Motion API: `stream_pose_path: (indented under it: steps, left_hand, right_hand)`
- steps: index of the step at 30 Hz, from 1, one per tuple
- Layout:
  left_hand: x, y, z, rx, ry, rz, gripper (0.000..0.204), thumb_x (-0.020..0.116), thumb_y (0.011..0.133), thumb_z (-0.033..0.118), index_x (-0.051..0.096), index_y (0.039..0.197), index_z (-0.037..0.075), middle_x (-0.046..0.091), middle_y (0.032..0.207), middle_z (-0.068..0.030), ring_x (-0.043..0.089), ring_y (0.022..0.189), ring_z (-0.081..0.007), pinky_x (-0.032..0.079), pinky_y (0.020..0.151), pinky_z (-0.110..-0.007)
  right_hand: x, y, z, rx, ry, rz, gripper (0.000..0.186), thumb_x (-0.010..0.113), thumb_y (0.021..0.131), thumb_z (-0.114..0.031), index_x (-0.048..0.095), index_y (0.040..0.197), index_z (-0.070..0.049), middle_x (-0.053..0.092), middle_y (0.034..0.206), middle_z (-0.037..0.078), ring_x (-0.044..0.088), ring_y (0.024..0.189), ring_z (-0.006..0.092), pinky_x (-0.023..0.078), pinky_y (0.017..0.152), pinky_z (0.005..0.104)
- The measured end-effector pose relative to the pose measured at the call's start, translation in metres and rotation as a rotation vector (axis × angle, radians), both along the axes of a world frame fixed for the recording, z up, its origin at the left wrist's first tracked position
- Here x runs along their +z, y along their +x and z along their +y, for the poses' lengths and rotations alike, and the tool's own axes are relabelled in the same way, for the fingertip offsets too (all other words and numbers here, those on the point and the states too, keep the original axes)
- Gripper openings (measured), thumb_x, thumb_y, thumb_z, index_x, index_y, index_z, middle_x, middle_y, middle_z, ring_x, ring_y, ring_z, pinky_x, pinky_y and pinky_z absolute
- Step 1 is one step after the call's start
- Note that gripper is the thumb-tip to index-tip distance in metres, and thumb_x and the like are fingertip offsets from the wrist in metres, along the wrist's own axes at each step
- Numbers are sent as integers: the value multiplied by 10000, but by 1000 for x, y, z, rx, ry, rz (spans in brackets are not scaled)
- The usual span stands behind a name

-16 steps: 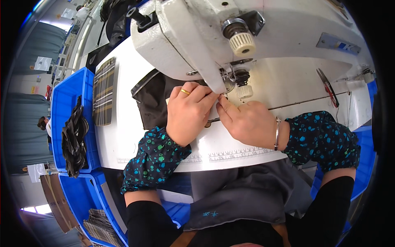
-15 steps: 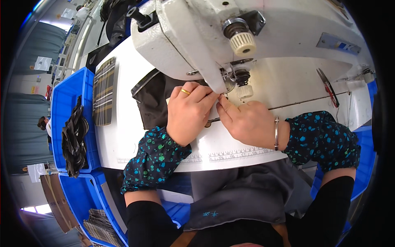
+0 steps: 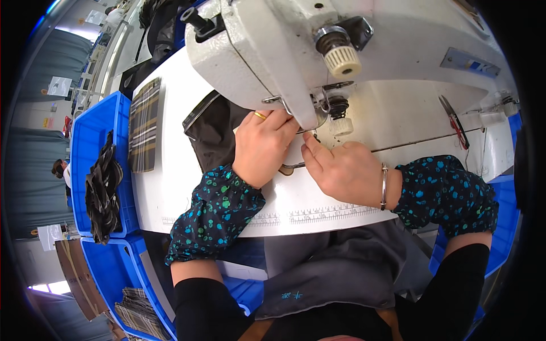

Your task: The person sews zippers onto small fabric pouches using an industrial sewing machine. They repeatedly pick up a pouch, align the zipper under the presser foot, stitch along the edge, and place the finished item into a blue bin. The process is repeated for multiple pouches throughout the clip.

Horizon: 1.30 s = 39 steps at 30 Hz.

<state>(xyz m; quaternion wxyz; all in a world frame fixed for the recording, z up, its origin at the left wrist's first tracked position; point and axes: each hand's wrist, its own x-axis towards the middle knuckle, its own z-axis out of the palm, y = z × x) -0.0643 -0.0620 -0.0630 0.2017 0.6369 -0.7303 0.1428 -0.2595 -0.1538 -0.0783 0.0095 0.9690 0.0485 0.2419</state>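
A white sewing machine (image 3: 261, 62) reaches over the table. Below its head lies a dark fabric piece (image 3: 213, 128) with a zipper along its upper left edge. My left hand (image 3: 266, 146), a ring on one finger, rests on this fabric, its fingers bent and closed on it and the tips partly under the machine head. To its right, my right hand (image 3: 348, 170) has thumb and index finger pressed together just in front of the needle area. Whatever sits between those fingers is too small to make out. A thin dark curved strip with a brownish end (image 3: 287, 170) shows between my hands.
Black-and-red scissors (image 3: 455, 122) lie at the right of the table. A plaid fabric piece (image 3: 145, 128) lies at the left, beside a blue bin (image 3: 126, 187) with dark fabric strips. Another blue bin (image 3: 108, 261) holds plaid pieces. A ruler strip (image 3: 330, 214) runs along the front edge.
My left hand has moved slightly up, further under the machine head. The fingertips of my two hands, close together before, are now a little apart. More of the curved strip shows.
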Motion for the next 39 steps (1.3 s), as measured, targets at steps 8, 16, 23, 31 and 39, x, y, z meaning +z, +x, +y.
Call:
stream_pose_path:
  steps: [8, 16, 23, 31, 39]
  left_hand:
    - [4, 1, 4, 32, 54, -3, 324, 713, 761, -16, 776, 1058, 96, 735, 1039, -12, 692, 875, -259, 567, 720, -361]
    - [35, 5, 21, 111, 277, -132, 355, 701, 841, 48, 740, 1186, 120, 685, 953, -43, 682, 721, -279, 549, 604, -391]
    - [58, 4, 12, -4, 594, 507, 354, 670, 893, 59, 690, 1238, -17, 701, 849, -211, 696, 728, -362, 542, 660, -400]
    - [56, -13, 16, 208, 636, 637, 396, 700, 875, 97, 684, 1257, -8, 683, 781, -178, 673, 647, -301, 521, 607, -384]
    - [53, -32, 17, 199, 557, -44, 452, 692, 809, 134, 680, 1257, 73, 726, 902, -127, 714, 756, -331, 575, 646, -433]
  right_hand:
    - [-2, 0, 1, -12, 11, 11, 321, 651, 802, -123, 714, 1040, 83, 709, 1146, 308, 635, 529, 151, 497, 485, 291]
    - [-8, 4, -4, 48, 57, -35, 351, 657, 764, -126, 713, 1012, 116, 693, 1064, 359, 664, 528, 183, 505, 455, 317]
    - [-2, 8, 1, 100, 43, -222, 156, 673, 784, -168, 697, 856, -31, 584, 859, 84, 595, 539, 145, 463, 451, 299]
    - [-8, 13, 8, 203, -6, -154, 186, 675, 754, -197, 714, 797, -21, 634, 792, 134, 632, 569, 186, 497, 474, 313]
    - [-9, 1, 12, 262, -118, -109, 301, 635, 783, -209, 735, 923, 38, 731, 921, 217, 667, 622, 172, 481, 510, 270]
